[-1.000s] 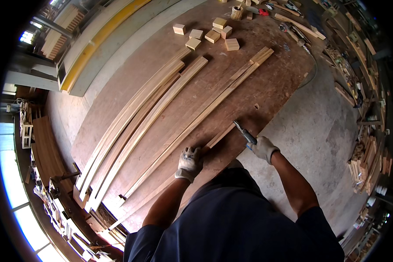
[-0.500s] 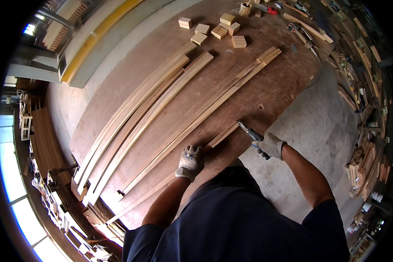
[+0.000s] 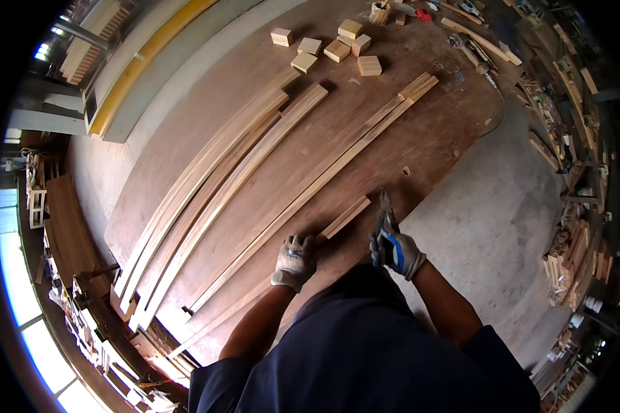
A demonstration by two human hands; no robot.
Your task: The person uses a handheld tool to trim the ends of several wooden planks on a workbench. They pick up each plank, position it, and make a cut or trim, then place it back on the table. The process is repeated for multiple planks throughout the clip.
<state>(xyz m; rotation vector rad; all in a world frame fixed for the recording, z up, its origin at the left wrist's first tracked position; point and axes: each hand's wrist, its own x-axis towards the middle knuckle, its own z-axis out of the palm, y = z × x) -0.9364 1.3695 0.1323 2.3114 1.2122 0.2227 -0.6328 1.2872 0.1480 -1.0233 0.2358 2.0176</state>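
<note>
My left hand [image 3: 295, 263], in a pale work glove, is closed around a narrow wooden strip [image 3: 346, 219] lying on the brown tabletop [image 3: 365, 155]. The strip's far end sticks out past my knuckles toward the right. A pair of pliers [image 3: 384, 202] is in my gloved right hand [image 3: 402, 255], jaws pointing away from me. Those jaws are just right of the strip's end, apart from it. Beyond my hands lies a longer pair of wooden strips [image 3: 324, 175], side by side. Exactly how my right fingers sit on the handles is partly hidden.
More long strips [image 3: 213, 179] lie to the left. Several small wood blocks [image 3: 337, 49] sit at the far side, near a bundle of sticks [image 3: 379, 12]. A corded power tool [image 3: 470, 54] rests at the far right. The table's right edge borders concrete floor [image 3: 489, 199].
My right hand has moved left with the pliers and turned, so the jaws now point away from me. My left hand stays on the strip; the whole view has shifted slightly.
</note>
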